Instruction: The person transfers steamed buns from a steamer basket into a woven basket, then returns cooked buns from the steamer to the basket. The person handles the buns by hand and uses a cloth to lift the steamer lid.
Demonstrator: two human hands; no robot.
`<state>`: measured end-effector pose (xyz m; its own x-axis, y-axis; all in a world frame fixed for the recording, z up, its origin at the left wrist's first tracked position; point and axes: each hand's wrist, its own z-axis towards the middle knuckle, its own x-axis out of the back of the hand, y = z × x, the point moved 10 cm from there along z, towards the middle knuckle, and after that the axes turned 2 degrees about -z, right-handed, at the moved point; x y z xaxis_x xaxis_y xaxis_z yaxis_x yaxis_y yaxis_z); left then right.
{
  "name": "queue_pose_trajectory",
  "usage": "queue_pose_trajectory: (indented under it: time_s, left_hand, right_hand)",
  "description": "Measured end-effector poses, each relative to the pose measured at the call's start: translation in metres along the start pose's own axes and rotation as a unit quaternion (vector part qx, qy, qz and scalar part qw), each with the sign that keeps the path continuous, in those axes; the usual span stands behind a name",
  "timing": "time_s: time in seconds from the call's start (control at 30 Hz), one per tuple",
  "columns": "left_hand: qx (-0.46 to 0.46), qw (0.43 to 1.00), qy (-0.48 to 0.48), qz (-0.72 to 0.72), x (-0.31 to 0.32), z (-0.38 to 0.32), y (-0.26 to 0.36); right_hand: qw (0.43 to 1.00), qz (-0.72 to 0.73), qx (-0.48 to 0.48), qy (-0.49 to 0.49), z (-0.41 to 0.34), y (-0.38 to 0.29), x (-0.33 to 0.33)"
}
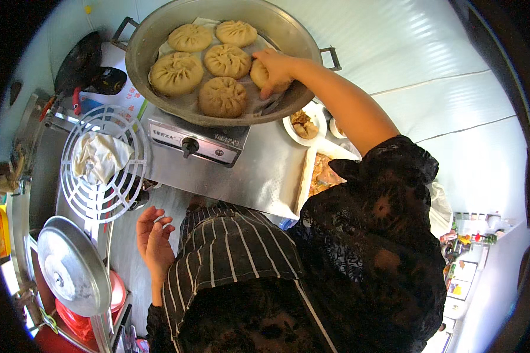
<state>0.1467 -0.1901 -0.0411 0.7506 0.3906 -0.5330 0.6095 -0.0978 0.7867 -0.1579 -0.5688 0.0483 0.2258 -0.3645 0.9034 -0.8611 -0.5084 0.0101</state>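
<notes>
Inside a wide metal pan sit several pleated dough buns on pale lining cloth. At the pan's right side, my right hand has its fingers and thumb around one bun, which the hand partly hides. I cannot tell whether that bun is lifted off the lining. Beneath the pan is a portable gas stove with a black knob. My left hand holds nothing and hangs beside the striped apron, its fingers loosely curled and apart.
The stove stands on a stainless-steel counter. A white round rack bearing a crumpled cloth is at left, above a metal lid. Right of the stove are a plate of food and a tray of filling.
</notes>
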Motion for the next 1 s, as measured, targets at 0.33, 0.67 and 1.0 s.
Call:
queue_pose_trajectory:
  time_s: [0.33,0.67,1.0]
  left_hand:
    - [0.038,0.998,-0.055,0.014,-0.009,0.048,0.004]
    - [0.064,0.996,-0.065,0.02,-0.022,0.054,-0.006]
    - [0.059,0.997,-0.051,0.008,-0.022,0.047,-0.013]
  right_hand:
    - [0.993,0.076,0.031,0.082,-0.023,0.01,0.022]
    - [0.993,0.045,0.059,0.09,-0.004,0.004,0.022]
    - [0.992,0.038,0.082,0.092,-0.038,0.004,0.047]
